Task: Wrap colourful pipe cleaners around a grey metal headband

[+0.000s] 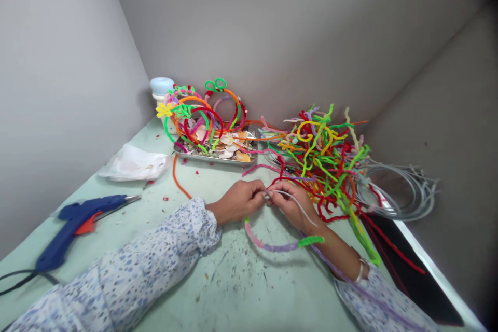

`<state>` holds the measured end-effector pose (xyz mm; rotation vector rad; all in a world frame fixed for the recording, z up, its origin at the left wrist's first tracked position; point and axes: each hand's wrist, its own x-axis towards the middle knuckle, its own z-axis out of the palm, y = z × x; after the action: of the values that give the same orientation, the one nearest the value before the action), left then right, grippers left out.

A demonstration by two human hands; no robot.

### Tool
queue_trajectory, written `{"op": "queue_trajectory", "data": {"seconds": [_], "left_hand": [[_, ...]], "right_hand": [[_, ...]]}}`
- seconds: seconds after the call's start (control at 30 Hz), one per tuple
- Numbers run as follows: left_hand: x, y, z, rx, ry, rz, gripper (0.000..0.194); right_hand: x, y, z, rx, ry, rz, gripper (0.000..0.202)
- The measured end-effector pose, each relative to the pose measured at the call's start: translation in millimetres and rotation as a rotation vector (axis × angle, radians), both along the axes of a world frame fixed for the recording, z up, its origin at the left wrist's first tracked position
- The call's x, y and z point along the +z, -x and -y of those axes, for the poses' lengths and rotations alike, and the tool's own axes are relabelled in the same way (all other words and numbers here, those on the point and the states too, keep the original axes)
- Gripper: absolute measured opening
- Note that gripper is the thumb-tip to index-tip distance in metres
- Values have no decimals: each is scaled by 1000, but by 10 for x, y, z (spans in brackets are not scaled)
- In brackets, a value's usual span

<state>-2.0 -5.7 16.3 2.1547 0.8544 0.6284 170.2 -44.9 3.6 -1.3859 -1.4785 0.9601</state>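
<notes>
My left hand [243, 201] is closed in a pinch on a thin curved headband [296, 202]. Close beside it, fingertips nearly touching, my right hand [291, 205] pinches the same band. The band's bare grey length arcs over my right hand; its other half, wrapped in green, pink and purple pipe cleaner [278, 247], curves below the hands with a fuzzy green end. A long purple pipe cleaner [338, 270] trails from under my right hand along the forearm; where it starts is hidden by the fingers.
A blue glue gun [70, 228] lies left, near a plastic bag [134, 163]. Behind stands a metal tray [218, 160] of shells, with finished headbands [198, 109] on it and a lidded container [161, 85]. Right are piled pipe cleaners [322, 150], bare bands [408, 202] and a dark panel [416, 270].
</notes>
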Motion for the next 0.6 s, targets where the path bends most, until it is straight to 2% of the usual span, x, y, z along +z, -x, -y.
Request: {"op": "queue_trajectory", "data": {"seconds": [0.6], "left_hand": [[-7,-1,-10,3,-36,-18,20]], "right_hand": [[-12,-7,-4,5,-9,16,15]]}}
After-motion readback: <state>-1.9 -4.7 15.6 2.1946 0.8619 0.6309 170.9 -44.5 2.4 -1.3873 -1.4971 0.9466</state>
